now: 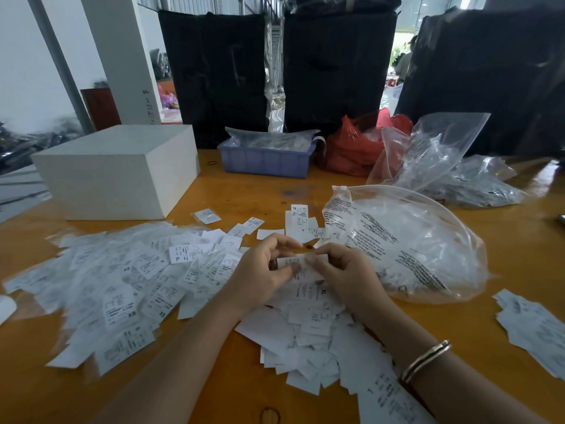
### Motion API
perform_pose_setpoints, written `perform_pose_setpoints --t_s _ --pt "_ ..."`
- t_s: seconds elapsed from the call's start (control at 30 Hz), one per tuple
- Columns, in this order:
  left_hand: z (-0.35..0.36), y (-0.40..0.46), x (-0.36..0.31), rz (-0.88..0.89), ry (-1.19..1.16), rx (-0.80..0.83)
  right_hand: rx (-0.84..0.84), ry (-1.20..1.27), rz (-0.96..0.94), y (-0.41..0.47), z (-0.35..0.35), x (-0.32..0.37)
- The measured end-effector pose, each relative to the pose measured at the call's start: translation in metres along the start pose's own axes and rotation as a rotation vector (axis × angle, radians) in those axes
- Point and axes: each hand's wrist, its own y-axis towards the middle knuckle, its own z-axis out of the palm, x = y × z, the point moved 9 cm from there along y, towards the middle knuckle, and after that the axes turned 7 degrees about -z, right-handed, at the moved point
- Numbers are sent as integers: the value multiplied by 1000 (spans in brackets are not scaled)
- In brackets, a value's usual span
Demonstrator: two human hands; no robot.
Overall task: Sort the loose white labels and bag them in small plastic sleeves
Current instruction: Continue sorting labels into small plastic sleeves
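Table: label in grip (two-handed).

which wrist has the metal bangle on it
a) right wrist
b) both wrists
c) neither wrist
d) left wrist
a: the metal bangle circles the forearm behind the right hand, while the arm behind the left hand is bare; both hands pinch one white label between them.
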Motion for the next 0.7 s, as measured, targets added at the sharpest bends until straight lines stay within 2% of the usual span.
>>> perform_pose_setpoints --t_s 0.17,0.3,0.43,0.7 --pt "-1 1 -3 7 21 -10 -112 -89 -20 -1 -9 2" --pt "-3 1 1 -17 -6 -14 -245 44 61 -1 -24 -7" --pt "-5 2 3 -29 -23 -51 -106 255 102 -1 -13 -8" --pt "-7 2 -1 4 11 -83 -64 53 14 -1 -7 -1"
